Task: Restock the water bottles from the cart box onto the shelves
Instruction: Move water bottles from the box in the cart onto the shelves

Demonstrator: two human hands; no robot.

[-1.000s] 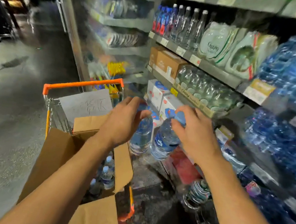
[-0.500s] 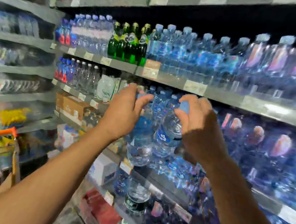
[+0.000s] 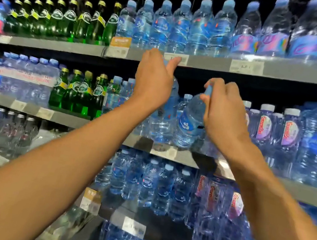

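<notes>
Bottles are being carried up to the shelves, seen from the head view only. One water bottle [image 3: 163, 118] is gripped at its top by the left hand [image 3: 153, 81], close to the upper shelf edge [image 3: 204, 61]. A second bottle [image 3: 189, 122] is pinched around its blue cap by the right hand [image 3: 224, 109] and hangs tilted before the middle shelf [image 3: 169, 151]. Both are judged full and fairly heavy, with thin, smooth walls likely to dent; a hold at the stiff neck is favoured. The cart box is not seen.

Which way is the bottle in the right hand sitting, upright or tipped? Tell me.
Tipped. The bottle in the right hand leans, cap up-right, base down-left by the shelf edge.
</notes>
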